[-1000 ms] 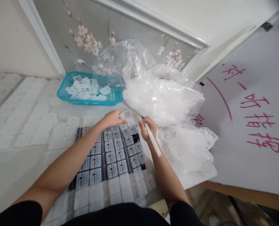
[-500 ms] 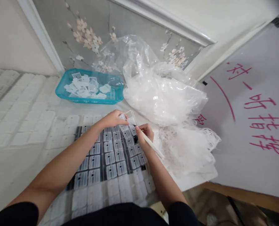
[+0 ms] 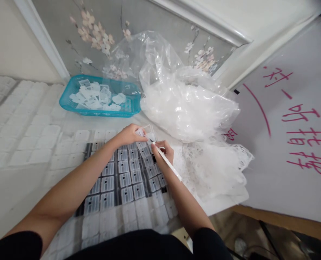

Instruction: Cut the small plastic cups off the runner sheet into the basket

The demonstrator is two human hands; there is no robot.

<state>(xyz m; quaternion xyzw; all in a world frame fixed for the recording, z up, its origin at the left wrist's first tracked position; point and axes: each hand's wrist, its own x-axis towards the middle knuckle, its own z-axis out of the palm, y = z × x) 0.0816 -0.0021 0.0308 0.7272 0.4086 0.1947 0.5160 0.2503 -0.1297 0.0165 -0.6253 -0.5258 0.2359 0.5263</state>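
Observation:
My left hand (image 3: pixel 130 134) pinches a small clear plastic piece (image 3: pixel 150 132), shaped like a shallow box or lid, by its left side. My right hand (image 3: pixel 164 151) grips a slim white pen-like tool (image 3: pixel 168 163) with a dark tip. That tip is at the lower edge of the clear piece; whether it touches cannot be made out. Below both hands lie rows of small clear plastic boxes (image 3: pixel 124 179) on dark strips, most with a black dot. My left forearm covers part of these rows.
A blue plastic basket (image 3: pixel 101 113) with loose clear pieces stands at the back. Beside it sits a big clear bag (image 3: pixel 184 112) of white pieces, with a heap of lacy white scraps (image 3: pixel 214 173) in front. A whiteboard (image 3: pixel 285 144) with red writing leans at the right.
The white tool has swung to a steeper slant in my right hand, its tip closer to the clear piece. My left hand keeps its hold. The whole view has shifted slightly.

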